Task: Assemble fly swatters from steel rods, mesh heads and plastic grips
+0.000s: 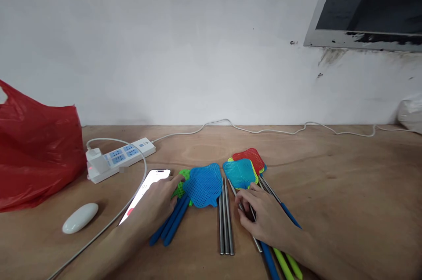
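My left hand (162,190) has its fingers curled over the left edge of a green fly swatter head (181,188). A blue fly swatter head (205,185) partly covers that green one. Three blue handles (174,223) lie below it. Beside them are three bare metal rods (226,223), side by side. Bent around a slanting metal rod (256,244), the fingers of my right hand (260,209) partly hide it. Just beyond lie a teal swatter head (240,172) and a red one (250,157). Blue (269,262) and yellow-green handles (282,264) extend under my right wrist.
A phone (158,176) lies under my left forearm. Left of it are a white oval object (80,218), a power strip (123,157) with a plugged charger (97,160), and a red plastic bag (39,152). A cable (260,131) runs along the wall (184,51).
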Available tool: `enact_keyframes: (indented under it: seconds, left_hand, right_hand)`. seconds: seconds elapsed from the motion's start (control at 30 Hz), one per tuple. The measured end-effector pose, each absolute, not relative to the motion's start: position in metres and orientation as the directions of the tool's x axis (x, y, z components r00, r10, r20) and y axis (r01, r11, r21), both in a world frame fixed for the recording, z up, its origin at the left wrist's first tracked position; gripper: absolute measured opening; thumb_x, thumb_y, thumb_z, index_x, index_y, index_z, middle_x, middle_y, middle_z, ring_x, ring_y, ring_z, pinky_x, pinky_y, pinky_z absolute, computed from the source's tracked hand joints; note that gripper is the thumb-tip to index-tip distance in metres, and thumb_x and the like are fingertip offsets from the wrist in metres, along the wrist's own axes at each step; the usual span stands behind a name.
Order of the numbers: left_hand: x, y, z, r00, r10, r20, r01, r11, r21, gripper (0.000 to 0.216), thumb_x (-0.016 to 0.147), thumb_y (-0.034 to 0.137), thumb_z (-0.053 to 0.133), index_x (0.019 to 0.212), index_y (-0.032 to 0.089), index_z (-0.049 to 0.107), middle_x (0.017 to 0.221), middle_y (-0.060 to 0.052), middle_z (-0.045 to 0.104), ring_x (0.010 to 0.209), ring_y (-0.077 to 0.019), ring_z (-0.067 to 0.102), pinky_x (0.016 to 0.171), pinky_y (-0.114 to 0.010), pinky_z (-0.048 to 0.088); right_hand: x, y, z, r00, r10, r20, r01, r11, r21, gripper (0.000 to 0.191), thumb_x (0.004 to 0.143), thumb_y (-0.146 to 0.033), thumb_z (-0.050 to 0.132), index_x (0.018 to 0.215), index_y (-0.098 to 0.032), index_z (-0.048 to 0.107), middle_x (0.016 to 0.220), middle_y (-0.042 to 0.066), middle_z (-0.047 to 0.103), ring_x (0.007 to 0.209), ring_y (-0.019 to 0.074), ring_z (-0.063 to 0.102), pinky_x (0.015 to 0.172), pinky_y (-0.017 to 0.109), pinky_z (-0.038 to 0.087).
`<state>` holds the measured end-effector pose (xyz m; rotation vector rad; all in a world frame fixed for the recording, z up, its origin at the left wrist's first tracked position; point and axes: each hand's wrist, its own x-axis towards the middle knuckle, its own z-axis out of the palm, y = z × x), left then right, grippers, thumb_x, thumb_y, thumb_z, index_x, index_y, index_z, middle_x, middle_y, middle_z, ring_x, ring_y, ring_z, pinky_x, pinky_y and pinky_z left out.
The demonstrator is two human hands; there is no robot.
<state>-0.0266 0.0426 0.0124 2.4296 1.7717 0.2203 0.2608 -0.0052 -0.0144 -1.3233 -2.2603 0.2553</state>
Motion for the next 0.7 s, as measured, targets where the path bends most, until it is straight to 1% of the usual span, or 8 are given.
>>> enact_keyframes:
  seconds: [0.13,0.2,0.3,0.4,0.47,0.53,0.63,0.7]
  left_hand:
    - [-0.027,0.041,0.019,0.301,0.948,0.103,0.881,-0.318,0.35,0.027,0.081,0.015,0.055,0.107,0.021,0.056,0.095,-0.005,0.071,0.086,-0.0223,0.07,0.074,-0.032,0.054]
    - [-0.024,0.037,0.025,0.306,0.945,0.116,0.796,-0.32,0.514,0.021,0.082,0.021,0.057,0.102,0.022,0.051,0.089,-0.001,0.071,0.08,-0.0182,0.07,0.073,-0.028,0.056]
    - [-0.016,0.028,0.034,0.32,0.942,0.101,0.49,-0.256,0.833,0.024,0.078,0.03,0.066,0.094,0.023,0.05,0.084,0.001,0.07,0.074,-0.0177,0.069,0.071,-0.03,0.058]
    - [-0.007,0.022,0.037,0.344,0.937,0.068,0.313,-0.182,0.932,0.029,0.074,0.032,0.073,0.094,0.022,0.054,0.082,0.0,0.071,0.077,-0.0189,0.069,0.077,-0.034,0.057]
    - [-0.003,0.021,0.035,0.376,0.926,0.033,0.226,-0.126,0.966,0.033,0.073,0.033,0.076,0.096,0.022,0.055,0.084,0.0,0.073,0.08,-0.0195,0.069,0.079,-0.035,0.055]
    - [0.001,0.02,0.027,0.414,0.91,-0.009,0.145,-0.056,0.988,0.035,0.073,0.034,0.078,0.096,0.022,0.056,0.087,-0.001,0.074,0.083,-0.0198,0.069,0.081,-0.036,0.054]
    - [0.007,0.018,0.012,0.429,0.902,-0.045,0.076,0.013,0.997,0.036,0.072,0.038,0.08,0.094,0.021,0.055,0.09,-0.003,0.076,0.083,-0.0193,0.068,0.08,-0.034,0.052]
    - [0.01,0.014,0.004,0.431,0.9,-0.063,0.089,0.027,0.996,0.035,0.075,0.039,0.078,0.095,0.021,0.056,0.093,-0.004,0.075,0.079,-0.0175,0.066,0.074,-0.031,0.05]
  right_hand:
    - [0.262,-0.004,-0.017,-0.384,0.861,0.334,0.779,0.496,-0.384,0.019,0.075,-0.009,0.058,0.088,-0.021,0.058,0.064,-0.002,0.054,0.071,0.0203,0.054,0.065,0.03,0.037]
    - [0.263,-0.003,-0.019,-0.375,0.86,0.345,0.785,0.493,-0.375,0.019,0.074,-0.01,0.058,0.088,-0.022,0.057,0.064,-0.003,0.054,0.07,0.0198,0.055,0.065,0.03,0.037]
    - [0.263,-0.002,-0.023,-0.353,0.859,0.37,0.799,0.483,-0.359,0.021,0.072,-0.009,0.059,0.088,-0.022,0.057,0.062,-0.004,0.053,0.071,0.0201,0.055,0.064,0.029,0.037]
    - [0.263,-0.003,-0.024,-0.33,0.857,0.395,0.786,0.482,-0.389,0.023,0.069,-0.007,0.058,0.085,-0.022,0.055,0.06,-0.004,0.051,0.068,0.0193,0.055,0.062,0.028,0.036]
    - [0.263,-0.004,-0.022,-0.303,0.86,0.412,0.736,0.485,-0.472,0.023,0.069,-0.005,0.057,0.083,-0.022,0.054,0.06,-0.005,0.05,0.064,0.0175,0.053,0.061,0.027,0.037]
    - [0.263,-0.003,-0.019,-0.239,0.885,0.399,0.636,0.453,-0.625,0.022,0.07,-0.007,0.058,0.084,-0.023,0.054,0.06,-0.006,0.05,0.057,0.0145,0.048,0.056,0.026,0.035]
    - [0.264,0.001,-0.015,-0.109,0.954,0.28,0.327,0.3,-0.896,0.021,0.073,-0.016,0.064,0.09,-0.023,0.055,0.061,-0.007,0.054,0.05,0.0113,0.042,0.05,0.024,0.033]
    - [0.265,0.005,-0.012,-0.033,0.987,0.158,0.066,0.16,-0.985,0.028,0.073,-0.025,0.071,0.096,-0.023,0.056,0.061,-0.007,0.057,0.049,0.0107,0.042,0.046,0.023,0.032]
